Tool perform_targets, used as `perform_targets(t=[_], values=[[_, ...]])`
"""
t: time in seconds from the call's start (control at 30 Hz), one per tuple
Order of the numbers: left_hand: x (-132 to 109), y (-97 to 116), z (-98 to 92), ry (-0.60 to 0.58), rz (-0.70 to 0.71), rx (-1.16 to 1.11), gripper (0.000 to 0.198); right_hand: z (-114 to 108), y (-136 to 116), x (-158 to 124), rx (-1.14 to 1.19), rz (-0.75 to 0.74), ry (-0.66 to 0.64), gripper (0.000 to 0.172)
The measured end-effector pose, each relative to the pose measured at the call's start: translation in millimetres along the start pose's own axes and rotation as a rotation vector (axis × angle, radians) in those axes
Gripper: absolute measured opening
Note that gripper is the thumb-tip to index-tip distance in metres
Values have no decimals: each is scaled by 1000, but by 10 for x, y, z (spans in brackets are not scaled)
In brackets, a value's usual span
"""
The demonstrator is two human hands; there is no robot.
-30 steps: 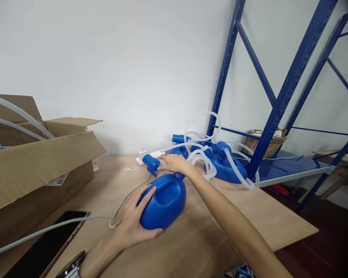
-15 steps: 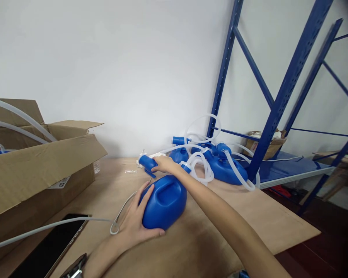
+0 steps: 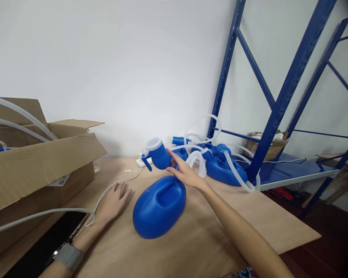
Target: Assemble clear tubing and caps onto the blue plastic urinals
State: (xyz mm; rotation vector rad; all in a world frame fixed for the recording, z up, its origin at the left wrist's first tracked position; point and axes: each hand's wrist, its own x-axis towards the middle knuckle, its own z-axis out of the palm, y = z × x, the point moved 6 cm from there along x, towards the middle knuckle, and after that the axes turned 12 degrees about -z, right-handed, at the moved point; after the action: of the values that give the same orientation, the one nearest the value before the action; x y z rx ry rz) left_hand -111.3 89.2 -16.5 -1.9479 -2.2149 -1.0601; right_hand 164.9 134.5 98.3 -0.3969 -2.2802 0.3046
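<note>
The blue cup (image 3: 159, 156): narrow end partly hidden by my right fingers (image 3: 177, 157). Left of my left fingers (image 3: 126, 195), the cardboard box (image 3: 43, 162) is cut off at the frame edge, its label (image 3: 59, 180) illegibly small. Just beyond them, a clear scrap (image 3: 131, 170), unidentifiable.

carton (image 3: 43, 170) left on table (image 3: 266, 220) | jug (image 3: 155, 216) centre | rack (image 3: 281, 96) right | power strip (image 3: 139, 162) behind jug

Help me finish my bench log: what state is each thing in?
Cardboard box: flaps open
Nearest blue plastic bottle: resting on table
Blue white-rimmed cup: tilted, held in right hand
Left hand: empty
Phone or tablet: flat, screen dark
Translucent hose: looped
Power strip: power state unclear
</note>
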Motion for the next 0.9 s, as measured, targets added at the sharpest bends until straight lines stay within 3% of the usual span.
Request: perform_targets(t=[0.07,0.17,0.27,0.37,0.43,0.57,0.7,0.8,0.9], values=[[-6,27,-118,-10,-128,-114,50,79,-11,-35,-96,-29,-22,72],[-51,331,-320,-49,-164,-415,51,150,-47,-40,-224,-76,-74,70],[-43,748,-485,-88,-31,-601,59,155,-64,-51,-278,-82,-104,70],[53,936,-576,-25,-1,-583,60,128,-101,-82,-286,-69,-108,70],[108,975,-598,34,40,-536,51,124,-151,-97,-309,-49,-126,74],[47,1001,-565,161,250,-304,36,123,-239,-81,-332,86,-134,98],[-78,971,-460,277,348,-80,37,97,-293,-23,-330,193,-86,75],[-71,936,-422,354,295,45,35,97,-318,11,-332,196,-79,65],[-6,881,-485,443,207,206,32,81,-306,17,-344,202,-71,67]])
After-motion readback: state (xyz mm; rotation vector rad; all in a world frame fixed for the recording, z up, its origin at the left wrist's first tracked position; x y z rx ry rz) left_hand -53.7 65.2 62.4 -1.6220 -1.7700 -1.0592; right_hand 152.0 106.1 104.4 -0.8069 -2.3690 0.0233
